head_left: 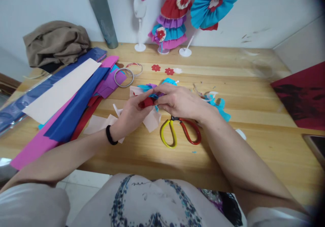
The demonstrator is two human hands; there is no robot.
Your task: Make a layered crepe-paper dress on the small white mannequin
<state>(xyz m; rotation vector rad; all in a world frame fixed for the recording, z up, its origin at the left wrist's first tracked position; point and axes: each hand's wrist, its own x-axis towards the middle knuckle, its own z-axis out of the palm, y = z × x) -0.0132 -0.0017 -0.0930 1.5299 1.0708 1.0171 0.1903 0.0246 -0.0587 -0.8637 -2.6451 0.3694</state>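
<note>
A small piece of red crepe paper sits between my two hands over the table. My left hand, with a black band at its wrist, is closed on the left side of it. My right hand pinches at its right side, and the fingertips of both hands nearly meet. Pale pink paper pieces and blue paper scraps lie under and around the fingers. Just below my right hand rest scissors with one yellow and one red handle, their blades hidden.
Coloured crepe paper sheets are piled at left beside a brown cloth. Tape rolls and red paper flowers lie beyond my hands. A bottle and paper-decorated stands line the wall. Blue scraps are at right.
</note>
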